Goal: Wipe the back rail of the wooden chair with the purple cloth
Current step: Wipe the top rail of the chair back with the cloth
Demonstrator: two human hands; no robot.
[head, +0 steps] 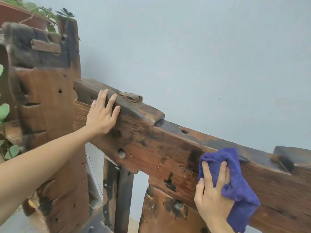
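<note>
A: Here we are at the wooden chair (50, 115), and the back rail (159, 145) cuts right across the frame, sloping from the middle left down to the right edge.

B: Look at the lower right. The right hand (212, 194) has the purple cloth (235, 185) pressed against the face of the rail, fingers (222, 172) laid over the bunched fabric, thumb at its left edge. It grips that cloth, no question.

A: And the cloth reaches up to the rail's top edge, its upper fold just touching the dark strip there.

B: Over at centre left, the left hand (102, 113) lies flat on the rail, fingers spread and straight, tips up over the raised darker block on top. It holds nothing, simply rests on the wood.

A: The two hands are well apart, with a long bare stretch of grained, blotchy wood between them. A square peg (130, 97) sits in the top of the block just right of the left fingertips.

B: The tall post (70, 52) of the chair rises at the upper left, and green leaves (43, 12) show behind it in the top left corner, beside a reddish planter (18, 15).

A: More leaves poke in at the left edge. Behind everything, a plain pale blue wall (202, 56) fills the upper right.

B: The far right end of the rail is blurred, so I can't make out its detail.
</note>
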